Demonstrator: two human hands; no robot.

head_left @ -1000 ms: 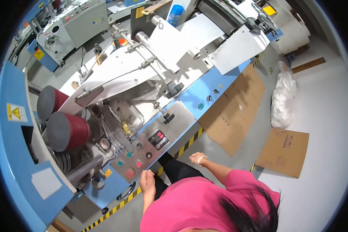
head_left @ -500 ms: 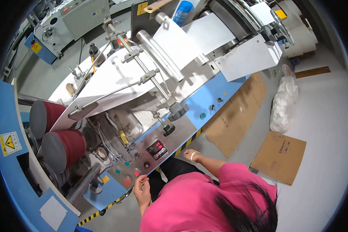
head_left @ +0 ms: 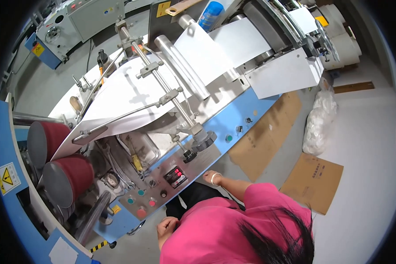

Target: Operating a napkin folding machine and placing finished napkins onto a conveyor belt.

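My left hand (head_left: 166, 227) is closed in a loose curl beside my body, just off the machine's control panel (head_left: 198, 161). Nothing shows in its fingers. The nearest controls are a large red button (head_left: 141, 213) and a smaller red one (head_left: 152, 202). My right hand (head_left: 209, 177), with a white band on the wrist, is curled shut close to the panel's front edge, apart from it, and appears to hold nothing. Between the hands, farther up the panel, is a lit red digital display (head_left: 175, 177). A white paper web (head_left: 123, 94) runs through the machine past two dark red rollers (head_left: 70, 180).
A metal tray (head_left: 145, 149) holds a yellow-handled tool (head_left: 137, 163), with wrenches (head_left: 112, 160) beside it. Black knobs (head_left: 204, 141) stick out over the panel. Flattened cardboard (head_left: 312, 182) and a stuffed clear plastic bag (head_left: 320, 123) lie on the floor to the right.
My left hand has dropped back from beside the red buttons toward my body, and its fingers have curled in. The right hand stays curled by the panel edge. The view has shifted slightly.
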